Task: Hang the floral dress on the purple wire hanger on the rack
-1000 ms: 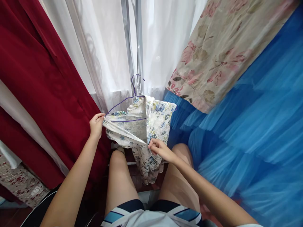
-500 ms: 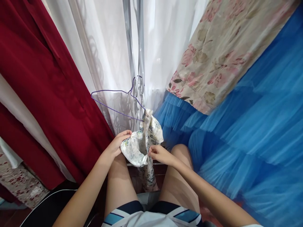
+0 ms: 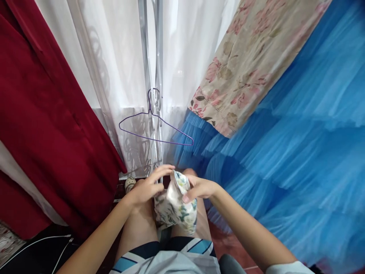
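Observation:
A white garment (image 3: 182, 209) with a blue, green and yellow floral print hangs bunched between my knees, off the hanger. My right hand (image 3: 198, 188) pinches its upper right edge, thumb in front and fingers behind. Against its upper left side is my left hand (image 3: 154, 186), fingers stretched toward the garment's top edge and thumb apart. A thin purple hanger (image 3: 156, 140) hangs bare above my hands, its hook on a metal rack post (image 3: 146, 49).
Red cloth (image 3: 57, 114) hangs at the left and white curtains (image 3: 114, 57) behind the post. A floral beige dress (image 3: 228, 76) and blue tulle (image 3: 299, 152) crowd the right. A cream clog (image 3: 130, 184) stands on the floor beyond my left leg.
The garment has come off the hanger's right end and moved down toward my lap. My right hand has shifted its hold to the garment's upper side. The hanger has swung right and hangs bare.

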A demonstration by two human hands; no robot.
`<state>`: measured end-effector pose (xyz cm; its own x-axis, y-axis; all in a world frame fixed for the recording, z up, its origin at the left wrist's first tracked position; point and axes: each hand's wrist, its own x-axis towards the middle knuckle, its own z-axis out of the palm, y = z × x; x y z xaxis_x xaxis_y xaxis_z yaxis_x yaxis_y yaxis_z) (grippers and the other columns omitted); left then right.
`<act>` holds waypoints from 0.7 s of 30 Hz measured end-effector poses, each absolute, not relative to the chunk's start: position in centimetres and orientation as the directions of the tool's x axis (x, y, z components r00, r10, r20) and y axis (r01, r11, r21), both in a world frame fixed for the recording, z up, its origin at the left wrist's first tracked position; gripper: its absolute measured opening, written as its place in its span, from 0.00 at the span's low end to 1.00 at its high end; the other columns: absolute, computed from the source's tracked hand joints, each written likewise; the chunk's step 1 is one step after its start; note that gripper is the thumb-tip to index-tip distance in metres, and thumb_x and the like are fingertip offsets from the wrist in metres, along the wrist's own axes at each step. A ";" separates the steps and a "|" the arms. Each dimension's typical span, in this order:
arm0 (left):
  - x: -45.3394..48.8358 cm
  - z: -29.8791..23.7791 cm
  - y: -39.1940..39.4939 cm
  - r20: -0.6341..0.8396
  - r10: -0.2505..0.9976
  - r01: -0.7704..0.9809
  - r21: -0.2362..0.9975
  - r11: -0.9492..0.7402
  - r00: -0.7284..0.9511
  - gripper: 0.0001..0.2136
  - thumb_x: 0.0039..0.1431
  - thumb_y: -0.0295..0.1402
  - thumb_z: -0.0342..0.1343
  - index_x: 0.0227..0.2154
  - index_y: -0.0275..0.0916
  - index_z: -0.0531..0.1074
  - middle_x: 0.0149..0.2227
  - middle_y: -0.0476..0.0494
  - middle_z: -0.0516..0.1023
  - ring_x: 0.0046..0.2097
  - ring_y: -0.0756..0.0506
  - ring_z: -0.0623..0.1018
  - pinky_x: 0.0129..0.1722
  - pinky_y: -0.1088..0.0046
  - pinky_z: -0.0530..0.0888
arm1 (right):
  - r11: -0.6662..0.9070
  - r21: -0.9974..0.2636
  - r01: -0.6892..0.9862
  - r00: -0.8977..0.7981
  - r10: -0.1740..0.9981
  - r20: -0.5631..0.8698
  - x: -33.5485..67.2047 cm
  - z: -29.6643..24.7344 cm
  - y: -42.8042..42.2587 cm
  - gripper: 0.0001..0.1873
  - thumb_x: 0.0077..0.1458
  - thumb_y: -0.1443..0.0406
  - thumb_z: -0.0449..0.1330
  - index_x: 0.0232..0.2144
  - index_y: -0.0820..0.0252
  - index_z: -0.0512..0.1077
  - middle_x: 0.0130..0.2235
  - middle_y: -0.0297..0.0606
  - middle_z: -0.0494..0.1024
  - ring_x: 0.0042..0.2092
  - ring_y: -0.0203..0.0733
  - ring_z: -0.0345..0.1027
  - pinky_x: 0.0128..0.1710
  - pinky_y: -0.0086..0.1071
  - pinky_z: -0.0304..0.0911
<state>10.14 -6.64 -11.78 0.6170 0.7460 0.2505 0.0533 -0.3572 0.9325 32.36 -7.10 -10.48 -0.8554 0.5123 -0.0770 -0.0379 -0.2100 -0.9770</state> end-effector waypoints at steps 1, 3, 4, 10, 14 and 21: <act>10.3 -12.3 -7.1 0.205 0.714 0.054 0.945 -0.322 0.670 0.27 0.47 0.21 0.53 0.52 0.42 0.73 0.60 0.43 0.69 0.62 0.40 0.66 0.63 0.63 0.60 | -0.152 -0.987 0.058 -0.899 0.422 -0.118 32.7 -9.8 -7.0 0.21 0.39 0.63 0.75 0.36 0.68 0.76 0.31 0.35 0.79 0.31 0.36 0.71 0.35 0.29 0.68; 10.8 -13.2 -7.9 0.129 0.657 0.071 0.961 -0.268 0.742 0.23 0.51 0.26 0.58 0.52 0.40 0.72 0.52 0.42 0.75 0.53 0.41 0.73 0.55 0.65 0.68 | 0.006 -0.979 0.204 -0.936 0.294 -0.193 33.4 -7.9 -6.9 0.19 0.40 0.64 0.74 0.34 0.69 0.76 0.30 0.35 0.78 0.30 0.37 0.69 0.34 0.28 0.67; 10.8 -13.5 -8.1 0.104 0.649 0.104 0.956 -0.274 0.754 0.19 0.53 0.30 0.60 0.49 0.39 0.74 0.46 0.43 0.78 0.47 0.42 0.75 0.49 0.67 0.71 | 0.081 -0.966 0.247 -0.934 0.284 -0.215 33.8 -6.8 -6.8 0.17 0.41 0.64 0.74 0.33 0.69 0.76 0.30 0.34 0.77 0.30 0.36 0.69 0.33 0.28 0.66; 7.3 -13.7 -5.8 0.216 0.789 0.477 0.695 -0.538 0.575 0.18 0.59 0.44 0.58 0.21 0.35 0.70 0.25 0.50 0.67 0.31 0.49 0.68 0.32 0.75 0.64 | 0.357 -0.834 0.420 -0.692 0.721 -0.040 37.8 -1.5 -4.0 0.12 0.49 0.61 0.67 0.27 0.65 0.73 0.24 0.29 0.69 0.25 0.32 0.58 0.24 0.26 0.52; 4.0 -13.0 -3.8 0.238 0.830 0.556 0.645 -0.523 0.504 0.21 0.62 0.45 0.53 0.19 0.36 0.63 0.23 0.51 0.62 0.28 0.50 0.64 0.29 0.75 0.60 | 0.467 -0.767 0.440 -0.421 0.862 0.283 40.4 0.0 1.1 0.12 0.48 0.60 0.65 0.22 0.63 0.71 0.22 0.29 0.67 0.25 0.33 0.57 0.26 0.29 0.51; 0.6 -10.6 -3.2 0.347 0.842 0.661 0.522 -0.539 0.413 0.19 0.67 0.42 0.45 0.22 0.38 0.66 0.25 0.46 0.71 0.33 0.44 0.70 0.36 0.72 0.65 | 0.502 -0.843 0.191 -0.290 0.850 0.440 35.1 -0.1 9.7 0.12 0.46 0.57 0.66 0.28 0.60 0.74 0.26 0.29 0.72 0.30 0.35 0.62 0.33 0.30 0.56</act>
<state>0.63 -3.18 -10.63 0.4127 0.8423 0.3468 0.6609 -0.5389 0.5223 35.11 9.67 -0.15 -0.2905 0.8497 0.4400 0.1913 0.5021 -0.8434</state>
